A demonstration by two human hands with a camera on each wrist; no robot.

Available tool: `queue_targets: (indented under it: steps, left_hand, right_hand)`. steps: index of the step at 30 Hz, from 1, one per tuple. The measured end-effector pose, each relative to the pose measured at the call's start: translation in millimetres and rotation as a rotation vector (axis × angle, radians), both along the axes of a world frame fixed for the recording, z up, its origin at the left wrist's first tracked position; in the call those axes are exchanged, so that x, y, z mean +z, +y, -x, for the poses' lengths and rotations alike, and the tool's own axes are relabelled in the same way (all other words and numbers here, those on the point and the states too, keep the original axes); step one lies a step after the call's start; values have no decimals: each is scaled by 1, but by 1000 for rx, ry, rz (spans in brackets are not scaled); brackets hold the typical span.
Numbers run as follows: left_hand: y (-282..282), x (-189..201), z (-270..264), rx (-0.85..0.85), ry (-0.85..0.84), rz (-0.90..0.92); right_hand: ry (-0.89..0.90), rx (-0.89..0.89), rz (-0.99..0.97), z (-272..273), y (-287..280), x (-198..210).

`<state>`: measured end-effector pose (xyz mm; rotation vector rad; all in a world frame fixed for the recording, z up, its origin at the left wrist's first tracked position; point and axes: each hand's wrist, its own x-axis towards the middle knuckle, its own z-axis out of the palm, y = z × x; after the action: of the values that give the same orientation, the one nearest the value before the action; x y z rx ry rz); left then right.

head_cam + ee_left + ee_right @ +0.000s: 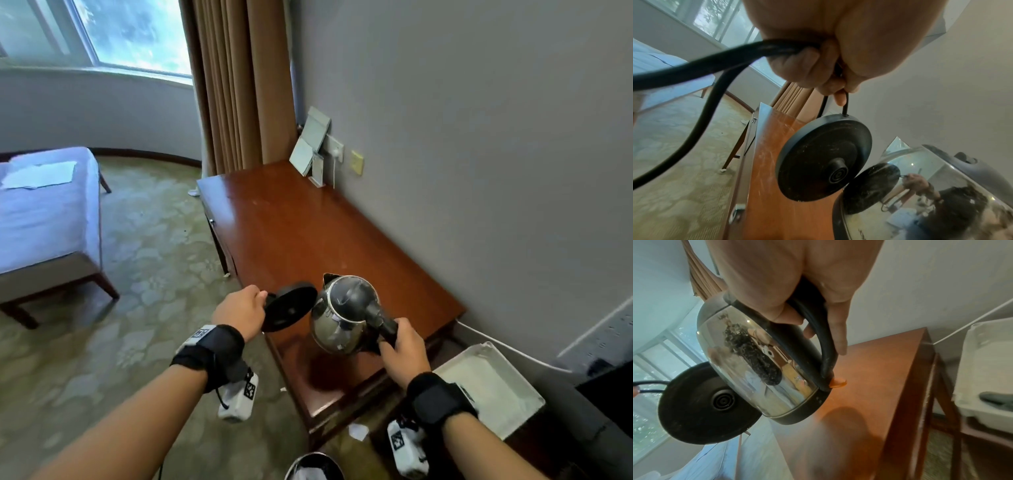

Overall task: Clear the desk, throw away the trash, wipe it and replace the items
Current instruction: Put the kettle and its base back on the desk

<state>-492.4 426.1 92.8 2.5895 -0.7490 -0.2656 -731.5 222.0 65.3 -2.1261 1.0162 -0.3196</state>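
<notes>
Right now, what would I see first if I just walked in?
The shiny kettle, tilted in the air over the near end of the wooden desk, held by its black handle in the right hand. Right beside it the round black base dangles from its cord, gripped in the left hand.

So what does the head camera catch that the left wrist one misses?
Only the head view: the right hand gripping the kettle by its handle, and the white tray beside the desk. Only the left wrist view: the black cord gripped by the left hand, and the round connector on the kettle base. Both: kettle, base, desk, left hand.
</notes>
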Motion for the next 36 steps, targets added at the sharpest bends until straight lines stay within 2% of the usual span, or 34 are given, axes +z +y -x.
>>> queue_targets:
  steps: [7, 14, 23, 36]
  left_hand:
    - [-11, 2, -137, -157, 20, -45]
    - [-83, 18, -211, -318, 59, 6]
    - [-232, 1, -246, -502, 167, 8]
    - [-418, -26, -223, -839, 214, -56]
  right_hand:
    - [28, -152, -1, -120, 13, -5]
    - [48, -303, -5, -174, -11, 2]
    - [46, -518, 0, -180, -110, -17]
    - [58, -946, -46, -161, -190, -38]
